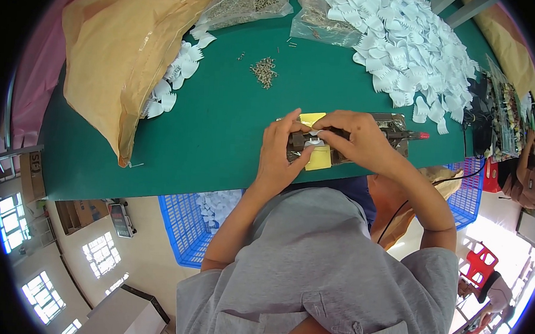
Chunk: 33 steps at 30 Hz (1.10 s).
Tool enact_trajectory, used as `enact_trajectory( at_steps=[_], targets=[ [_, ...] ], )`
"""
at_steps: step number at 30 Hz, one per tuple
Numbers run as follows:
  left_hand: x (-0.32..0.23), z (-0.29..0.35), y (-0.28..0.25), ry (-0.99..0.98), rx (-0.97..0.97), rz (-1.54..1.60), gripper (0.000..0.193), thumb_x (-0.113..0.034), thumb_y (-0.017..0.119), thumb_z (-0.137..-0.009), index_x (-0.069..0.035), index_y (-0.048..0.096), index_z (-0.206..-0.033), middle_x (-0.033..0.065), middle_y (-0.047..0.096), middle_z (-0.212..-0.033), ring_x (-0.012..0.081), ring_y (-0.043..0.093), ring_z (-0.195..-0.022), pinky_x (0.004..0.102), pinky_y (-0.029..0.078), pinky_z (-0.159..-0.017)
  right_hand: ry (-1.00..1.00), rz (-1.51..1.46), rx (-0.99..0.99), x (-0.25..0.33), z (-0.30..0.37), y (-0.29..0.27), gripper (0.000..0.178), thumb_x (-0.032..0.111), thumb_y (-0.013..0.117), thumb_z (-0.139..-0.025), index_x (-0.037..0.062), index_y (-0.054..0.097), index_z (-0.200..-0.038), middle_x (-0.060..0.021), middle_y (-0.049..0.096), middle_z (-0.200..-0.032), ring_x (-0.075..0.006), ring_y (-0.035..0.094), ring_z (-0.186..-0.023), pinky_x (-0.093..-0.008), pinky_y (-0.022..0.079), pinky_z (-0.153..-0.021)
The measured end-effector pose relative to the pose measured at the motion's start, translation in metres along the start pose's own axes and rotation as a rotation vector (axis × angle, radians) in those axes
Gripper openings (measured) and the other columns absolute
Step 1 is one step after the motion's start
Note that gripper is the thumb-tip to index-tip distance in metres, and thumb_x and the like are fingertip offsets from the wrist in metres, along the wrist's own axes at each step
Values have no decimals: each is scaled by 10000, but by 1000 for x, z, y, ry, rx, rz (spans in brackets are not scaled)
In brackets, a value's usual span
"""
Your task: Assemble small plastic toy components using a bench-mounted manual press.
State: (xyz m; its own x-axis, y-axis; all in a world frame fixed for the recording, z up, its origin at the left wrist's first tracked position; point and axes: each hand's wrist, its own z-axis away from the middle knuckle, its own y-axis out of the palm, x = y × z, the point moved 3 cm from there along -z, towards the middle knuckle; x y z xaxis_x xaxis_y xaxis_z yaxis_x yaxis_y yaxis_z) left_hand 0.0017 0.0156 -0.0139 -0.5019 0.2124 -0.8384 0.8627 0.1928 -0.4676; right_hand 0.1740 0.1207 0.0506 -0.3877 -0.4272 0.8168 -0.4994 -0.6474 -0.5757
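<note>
A small white plastic piece sits at the middle of a dark jig with yellow pads, by the table's near edge. My left hand comes in from the left, its thumb and forefinger closed around the piece. From the right, my right hand pinches at the same piece with thumb and fingertips. The fingers partly cover the piece, so its exact shape is hidden. Against the jig's right end lies a dark tool with a red tip.
Green table. White toothed plastic pieces heap at the far right; others spill from a brown paper sack at left. Small metal parts lie mid-table, near clear bags. Blue baskets stand below. People work at right.
</note>
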Motion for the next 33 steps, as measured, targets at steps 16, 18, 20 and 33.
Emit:
enact_trajectory(
  at_steps=[16, 18, 20, 33],
  targets=[
    [-1, -3, -1, -21, 2, 34, 782, -42, 808, -831, -108, 483, -1538, 89, 688, -1244, 287, 598, -1191, 409, 468, -1058, 94, -138, -60, -10, -8, 9, 159, 183, 744, -929, 29, 783, -936, -97, 724, -848, -229, 647, -724, -362, 503, -689],
    [-1, -3, -2, -9, -6, 27, 773, -40, 807, -828, -103, 489, -1530, 87, 692, -1235, 287, 600, -1178, 409, 466, -1052, 64, -113, -17, -9, -12, 5, 147, 155, 743, -941, 14, 780, -960, -75, 731, -860, -184, 657, -756, -331, 515, -707],
    [0, -3, -3, 6, -20, 17, 765, -38, 806, -825, -97, 496, -1522, 85, 695, -1226, 287, 602, -1165, 408, 463, -1045, 72, -140, 14, -12, -19, -3, 154, 140, 735, -959, -7, 775, -985, -59, 742, -863, -136, 673, -780, -295, 533, -730],
    [-2, -2, -2, 0, -20, 53, 689, -68, 810, -834, -69, 548, -1471, 77, 708, -1184, 283, 601, -1144, 418, 450, -1050, 47, 357, -218, -78, -184, -29, 147, 180, 741, -877, 68, 772, -968, -108, 778, -917, -286, 753, -870, -416, 591, -789]
  ],
)
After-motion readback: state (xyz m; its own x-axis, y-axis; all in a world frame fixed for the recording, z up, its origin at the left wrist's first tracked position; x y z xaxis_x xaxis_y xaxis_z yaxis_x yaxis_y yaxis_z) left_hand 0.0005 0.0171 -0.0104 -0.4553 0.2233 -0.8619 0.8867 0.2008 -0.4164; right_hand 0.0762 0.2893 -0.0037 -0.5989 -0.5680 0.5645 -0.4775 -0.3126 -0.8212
